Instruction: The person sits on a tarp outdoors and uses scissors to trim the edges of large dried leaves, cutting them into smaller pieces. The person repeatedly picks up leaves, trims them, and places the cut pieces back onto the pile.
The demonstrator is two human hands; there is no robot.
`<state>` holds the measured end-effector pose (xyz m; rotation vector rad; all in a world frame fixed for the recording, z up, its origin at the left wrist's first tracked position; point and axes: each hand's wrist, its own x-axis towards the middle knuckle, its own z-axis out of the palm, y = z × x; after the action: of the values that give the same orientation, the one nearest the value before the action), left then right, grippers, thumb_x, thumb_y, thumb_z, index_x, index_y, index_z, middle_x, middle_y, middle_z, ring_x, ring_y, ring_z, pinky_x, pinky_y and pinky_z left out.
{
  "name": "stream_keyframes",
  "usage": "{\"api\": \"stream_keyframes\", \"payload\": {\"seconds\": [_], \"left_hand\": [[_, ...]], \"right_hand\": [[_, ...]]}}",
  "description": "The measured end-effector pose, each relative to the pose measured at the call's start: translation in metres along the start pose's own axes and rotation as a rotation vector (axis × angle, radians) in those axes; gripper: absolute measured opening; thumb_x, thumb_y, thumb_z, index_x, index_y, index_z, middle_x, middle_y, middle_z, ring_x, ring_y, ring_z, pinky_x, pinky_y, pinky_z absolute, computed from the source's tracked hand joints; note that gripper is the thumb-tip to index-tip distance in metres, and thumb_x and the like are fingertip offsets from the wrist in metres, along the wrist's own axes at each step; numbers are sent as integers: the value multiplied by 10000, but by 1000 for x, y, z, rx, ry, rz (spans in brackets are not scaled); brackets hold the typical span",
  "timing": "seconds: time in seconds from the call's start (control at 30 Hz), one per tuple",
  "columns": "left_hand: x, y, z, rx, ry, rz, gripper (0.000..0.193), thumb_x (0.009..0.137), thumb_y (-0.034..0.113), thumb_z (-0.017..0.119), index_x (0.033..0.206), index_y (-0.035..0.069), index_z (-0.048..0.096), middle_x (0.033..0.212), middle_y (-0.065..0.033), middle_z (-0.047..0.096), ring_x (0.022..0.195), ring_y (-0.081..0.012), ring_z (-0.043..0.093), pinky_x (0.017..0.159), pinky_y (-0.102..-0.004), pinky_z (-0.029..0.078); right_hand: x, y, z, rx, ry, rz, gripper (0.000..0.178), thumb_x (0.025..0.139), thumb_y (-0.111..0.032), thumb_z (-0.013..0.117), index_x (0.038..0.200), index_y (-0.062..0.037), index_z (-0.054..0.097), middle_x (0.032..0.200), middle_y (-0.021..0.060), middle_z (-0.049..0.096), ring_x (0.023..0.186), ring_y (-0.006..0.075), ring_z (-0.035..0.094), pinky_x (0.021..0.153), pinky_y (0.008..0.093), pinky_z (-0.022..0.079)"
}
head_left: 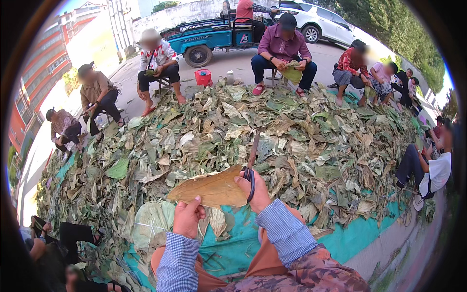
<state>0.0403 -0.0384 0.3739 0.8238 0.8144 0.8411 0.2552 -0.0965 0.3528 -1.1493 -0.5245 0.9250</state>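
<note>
My left hand (188, 217) pinches the near edge of a large dry brown leaf (211, 189) and holds it flat in front of me. My right hand (255, 192) grips a pair of scissors (251, 168) by its dark handles, blades pointing up and away, right beside the leaf's right edge. Both forearms wear blue checked sleeves. Under my hands lies a teal tarp (350, 242), and beyond it a big heap of dried green and brown leaves (233, 126).
Several people sit on low stools around the heap, some holding leaves. A red bucket (203, 77) stands at the far side. A blue three-wheeled cart (206, 38) and a white car (318, 22) are parked behind. Someone's legs (63, 238) lie at my left.
</note>
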Motion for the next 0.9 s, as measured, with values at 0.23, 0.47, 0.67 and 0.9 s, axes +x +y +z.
{"api": "stream_keyframes", "payload": {"seconds": [0.23, 0.47, 0.67, 0.9], "left_hand": [[-3, 9, 7, -10, 119, 25, 170, 940, 196, 645, 1047, 68, 608, 770, -16, 622, 525, -115, 516, 481, -275, 427], [-4, 19, -5, -42, 94, 95, 228, 953, 278, 638, 1028, 71, 580, 715, -8, 587, 478, -109, 472, 430, -278, 387], [-7, 23, 9, -64, 83, 54, 352, 1002, 418, 504, 1026, 73, 571, 732, -28, 603, 475, -117, 476, 429, -274, 373], [1, 15, 3, -129, 146, 66, 295, 999, 381, 509, 1042, 96, 566, 794, -27, 621, 562, -114, 523, 463, -280, 383]], "right_hand": [[2, 5, -2, -59, -31, -24, 208, 872, -143, 730, 987, -65, 575, 797, -58, 536, 722, 48, 492, 656, 220, 431], [-2, -1, -2, -74, -62, -19, 244, 869, -152, 733, 1002, -58, 551, 821, -43, 519, 736, 57, 472, 657, 215, 411], [-1, 0, -8, -108, -74, -36, 264, 858, -170, 744, 1002, -60, 552, 837, -38, 534, 747, 54, 482, 681, 220, 433], [3, 11, -12, -112, -85, -47, 276, 852, -180, 748, 1005, -42, 565, 821, -35, 538, 734, 53, 473, 664, 219, 431]]}}
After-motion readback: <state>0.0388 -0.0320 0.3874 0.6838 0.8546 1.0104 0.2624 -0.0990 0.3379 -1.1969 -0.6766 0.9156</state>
